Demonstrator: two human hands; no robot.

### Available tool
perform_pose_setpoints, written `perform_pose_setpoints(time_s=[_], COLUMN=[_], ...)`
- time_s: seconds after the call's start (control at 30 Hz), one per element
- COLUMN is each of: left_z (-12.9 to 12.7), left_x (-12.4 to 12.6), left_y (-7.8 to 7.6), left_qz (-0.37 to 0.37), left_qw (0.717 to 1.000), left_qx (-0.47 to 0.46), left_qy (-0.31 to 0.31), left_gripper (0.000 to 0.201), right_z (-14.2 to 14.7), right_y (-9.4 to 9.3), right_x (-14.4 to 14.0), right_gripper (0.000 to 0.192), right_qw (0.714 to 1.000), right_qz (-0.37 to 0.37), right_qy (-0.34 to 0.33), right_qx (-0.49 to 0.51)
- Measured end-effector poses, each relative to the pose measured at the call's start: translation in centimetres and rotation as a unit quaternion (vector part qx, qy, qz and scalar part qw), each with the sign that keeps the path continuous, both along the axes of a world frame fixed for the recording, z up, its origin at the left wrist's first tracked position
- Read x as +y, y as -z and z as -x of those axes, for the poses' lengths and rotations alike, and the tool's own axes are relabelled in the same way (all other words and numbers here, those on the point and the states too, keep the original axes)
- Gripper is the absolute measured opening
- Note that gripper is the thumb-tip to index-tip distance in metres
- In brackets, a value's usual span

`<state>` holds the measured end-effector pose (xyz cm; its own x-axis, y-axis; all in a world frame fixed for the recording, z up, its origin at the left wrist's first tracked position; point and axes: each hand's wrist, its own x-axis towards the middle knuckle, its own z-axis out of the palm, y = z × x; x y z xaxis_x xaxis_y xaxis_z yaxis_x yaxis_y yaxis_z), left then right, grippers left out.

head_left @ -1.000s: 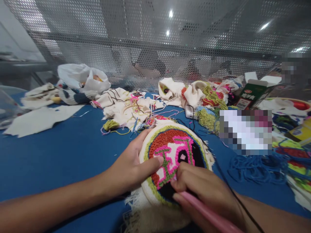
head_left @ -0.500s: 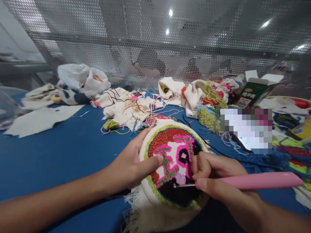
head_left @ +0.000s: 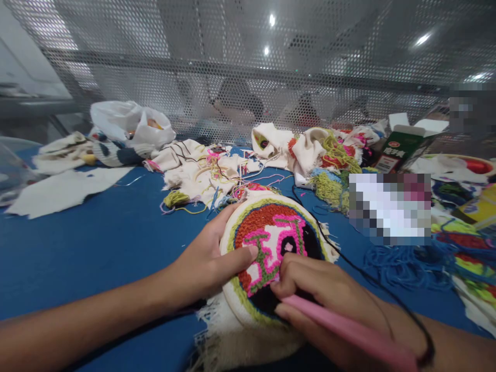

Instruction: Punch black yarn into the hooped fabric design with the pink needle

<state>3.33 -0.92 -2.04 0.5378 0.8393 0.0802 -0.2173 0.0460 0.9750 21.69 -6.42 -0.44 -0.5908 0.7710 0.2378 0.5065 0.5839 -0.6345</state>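
Observation:
My left hand [head_left: 217,256] grips the left side of a round embroidery hoop [head_left: 229,227], thumb on the front and fingers behind. Cream fabric stretched over it carries looped yarn in rust, pink, green and black, ringed with yellow-green. Frayed cloth [head_left: 248,346] hangs below. My right hand [head_left: 321,289] is closed around a pink-handled punch needle [head_left: 344,323], knuckles over the lower right of the design. Its metal tip is hidden behind the fingers. Black yarn [head_left: 364,271] trails from behind the hoop over my right forearm to the handle's back end.
Cream fabric scraps and yarn tangles [head_left: 205,173] lie along the back of the blue table [head_left: 147,227]. A white plastic bag [head_left: 116,119] sits back left. To the right are an open green box [head_left: 401,147], a pixelated patch and blue yarn [head_left: 406,271]. A perforated metal screen [head_left: 186,82] stands behind.
My right hand moved left over the hoop; the needle's metal shaft, visible before, is hidden now. The pink handle swung from nearly level to slanting down right. My left hand kept its grip.

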Motion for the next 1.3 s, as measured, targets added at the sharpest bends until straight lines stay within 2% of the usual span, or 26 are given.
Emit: perform_pose_setpoints(time_s=[0.17,0.27,0.4,0.5,0.6,0.7,0.77,0.83,0.9,1.0,1.07,1.17,1.3], left_z=[0.0,0.1,0.2,0.1,0.1,0.0,0.1,0.2,0.3,0.3,0.3,0.2,0.3], left_x=[0.1,0.2,0.2,0.1,0.1,0.2,0.1,0.1,0.0,-0.1,0.0,0.0,0.1], left_y=[-0.2,-0.2,-0.2,-0.1,0.0,0.0,0.0,0.0,-0.1,-0.3,-0.4,-0.4,-0.4], left_qz=[0.01,0.007,0.004,0.006,0.011,0.015,0.015,0.013,0.019,0.04,0.046,0.049,0.053], left_qw=[1.0,1.0,1.0,1.0,1.0,1.0,1.0,1.0,1.0,0.999,0.999,0.999,0.998], left_qx=[0.012,0.016,0.025,0.021,0.006,-0.007,-0.013,-0.016,-0.009,0.002,0.006,0.009,0.009], left_qy=[0.014,0.018,0.013,0.01,0.007,0.002,0.003,0.005,0.007,0.014,0.017,0.017,0.016], left_gripper=[0.052,0.053,0.052,0.051,0.052,0.053,0.053,0.053,0.057,0.061,0.059,0.055,0.052], right_z=[-0.8,-0.8,-0.9,-1.0,-0.8,-0.4,-0.3,-0.3,-0.4,-0.7,-1.0,-1.2,-1.4], right_y=[-0.6,-0.5,-0.5,-0.3,0.4,1.3,1.6,1.3,0.7,-0.4,-0.9,-1.3,-1.5], right_x=[0.0,0.0,-0.1,-0.2,-0.4,-0.4,-0.3,0.0,0.3,0.3,0.2,0.0,0.1], right_gripper=[0.018,0.017,0.017,0.016,0.016,0.016,0.013,0.009,0.008,0.01,0.009,0.014,0.017], right_qw=[0.975,0.965,0.966,0.98,0.997,0.996,0.994,0.996,0.999,0.993,0.982,0.972,0.97], right_qz=[0.125,0.145,0.144,0.102,0.003,-0.089,-0.104,-0.075,-0.018,0.101,0.154,0.184,0.187], right_qy=[0.094,0.116,0.112,0.09,0.028,-0.007,-0.012,-0.041,-0.039,0.04,0.078,0.088,0.08], right_qx=[0.155,0.187,0.182,0.146,0.074,0.011,-0.008,-0.017,-0.01,0.038,0.077,0.119,0.133])
